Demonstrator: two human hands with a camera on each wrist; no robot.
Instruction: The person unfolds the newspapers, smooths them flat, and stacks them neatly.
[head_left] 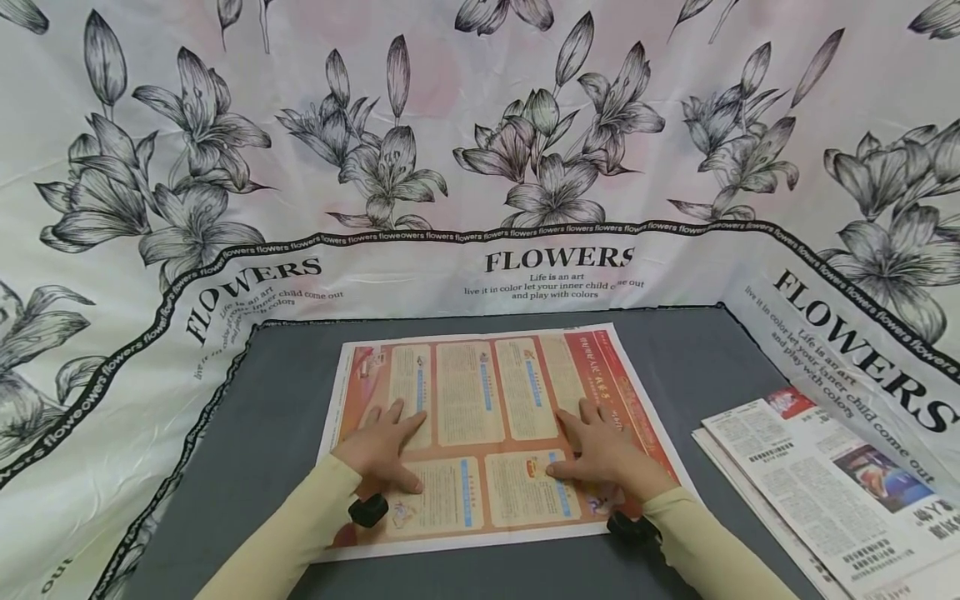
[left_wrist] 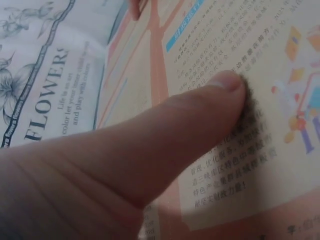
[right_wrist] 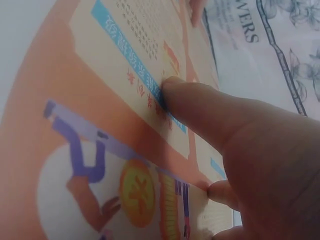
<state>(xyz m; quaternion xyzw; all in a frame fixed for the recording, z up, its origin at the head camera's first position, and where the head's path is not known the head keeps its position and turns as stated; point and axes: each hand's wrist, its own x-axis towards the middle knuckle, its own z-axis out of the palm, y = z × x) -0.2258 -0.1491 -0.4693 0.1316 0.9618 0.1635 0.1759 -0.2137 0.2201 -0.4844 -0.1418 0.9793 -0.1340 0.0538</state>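
A newspaper sheet [head_left: 457, 450] with orange and cream panels lies spread flat on the dark grey table. My left hand [head_left: 384, 450] rests on its left part, fingers spread. On the right part rests my right hand [head_left: 607, 454], its fingers also spread. In the left wrist view the left thumb [left_wrist: 200, 110] lies straight on a printed text panel. The right thumb [right_wrist: 200, 105] touches the sheet beside a blue strip in the right wrist view. Neither hand grips anything.
A stack of folded newspapers [head_left: 840, 492] lies at the table's right side. A white cloth [head_left: 555, 283] printed with flowers hangs behind and along both sides of the grey table [head_left: 225, 492]. Each wrist wears a black band [head_left: 367, 510].
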